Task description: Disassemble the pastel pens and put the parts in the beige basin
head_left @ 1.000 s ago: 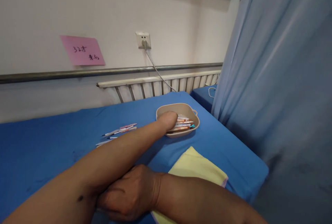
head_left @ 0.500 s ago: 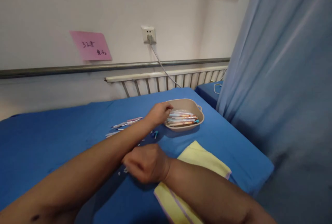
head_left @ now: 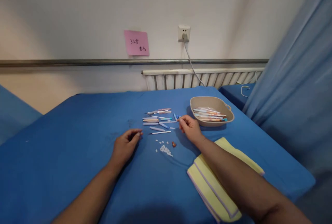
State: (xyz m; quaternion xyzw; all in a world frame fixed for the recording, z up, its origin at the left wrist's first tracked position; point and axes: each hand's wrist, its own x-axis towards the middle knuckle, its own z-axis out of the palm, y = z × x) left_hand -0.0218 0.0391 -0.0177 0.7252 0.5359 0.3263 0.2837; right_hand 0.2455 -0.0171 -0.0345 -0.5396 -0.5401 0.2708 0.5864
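Loose pen parts [head_left: 155,124], slim barrels and refills in pale blue, white and peach, lie in rough rows on the blue-covered bed. Left of them rests my left hand [head_left: 126,146], fingers loosely bent and apart, holding nothing I can see. My right hand [head_left: 190,127] is at their right end, its fingertips pinched together beside small blue pieces [head_left: 176,116]; what they hold, if anything, is too small to make out. Nearer me lie a little heap of small white pieces [head_left: 165,149] and one brown piece [head_left: 173,144].
A beige basket [head_left: 230,116] with several pens in it stands behind my right hand. Under my right forearm lies a folded yellow cloth [head_left: 207,186]. A blue curtain [head_left: 290,89] hangs at the right. A cord [head_left: 190,61] runs down from the wall socket.
My left hand has drawn back from the basket to the left side, so my arms are uncrossed. My right hand has moved forward to the blue pieces. The view has swung left.
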